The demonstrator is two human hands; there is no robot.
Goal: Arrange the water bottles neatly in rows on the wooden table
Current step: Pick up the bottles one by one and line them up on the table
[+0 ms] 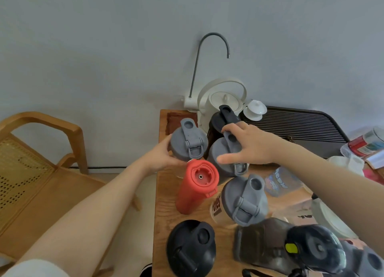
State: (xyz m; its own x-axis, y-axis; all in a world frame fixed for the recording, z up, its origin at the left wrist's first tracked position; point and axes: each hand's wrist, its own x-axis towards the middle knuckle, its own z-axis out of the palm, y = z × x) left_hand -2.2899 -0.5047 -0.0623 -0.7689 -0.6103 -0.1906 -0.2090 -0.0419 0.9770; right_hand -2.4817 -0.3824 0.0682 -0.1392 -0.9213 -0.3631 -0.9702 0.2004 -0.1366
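Note:
Several water bottles stand on the wooden table. My left hand grips a grey-lidded bottle at the table's far left edge. My right hand rests, fingers spread, on the lid of a second grey-lidded bottle, next to a black-lidded bottle behind it. A red bottle stands in front of them. Nearer me are a third grey-lidded bottle, a black-lidded one and a dark bottle with a yellow button.
A white kettle with a curved grey spout tube, a white lidded cup and a dark slatted tray sit at the back. Cans and white dishes crowd the right. A wooden chair stands left of the table.

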